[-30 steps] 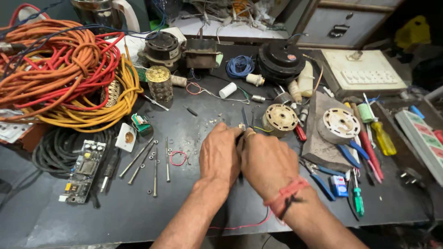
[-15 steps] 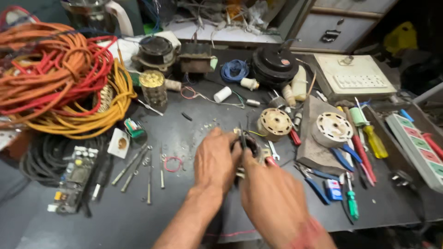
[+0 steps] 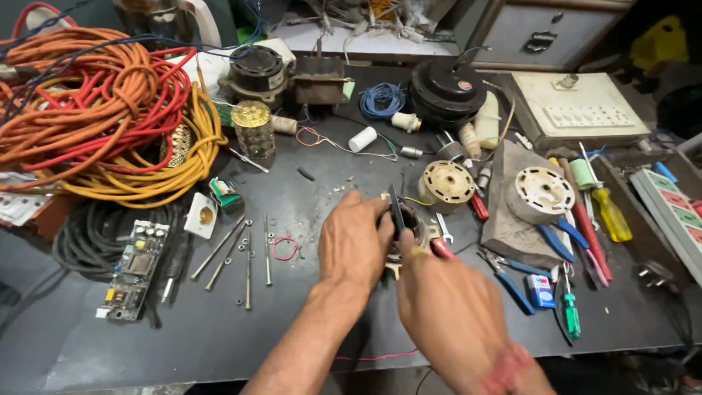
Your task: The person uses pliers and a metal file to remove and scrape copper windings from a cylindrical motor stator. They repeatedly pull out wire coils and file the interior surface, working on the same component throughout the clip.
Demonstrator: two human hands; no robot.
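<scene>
Plainly, two hands work on a small motor part in the middle of the dark tabletop (image 3: 219, 344).

Left of the round, ribbed motor part (image 3: 406, 223), the left hand (image 3: 356, 241) curls closed around it; right of it, the right hand (image 3: 446, 307) grips a thin dark tool (image 3: 395, 208), which might slip on the metal. Loose steel bolts (image 3: 245, 256) further left could roll.

Orange-and-red cable coil (image 3: 95, 110), black workbench (image 3: 307, 322), blue wire loop (image 3: 382, 99).
</scene>
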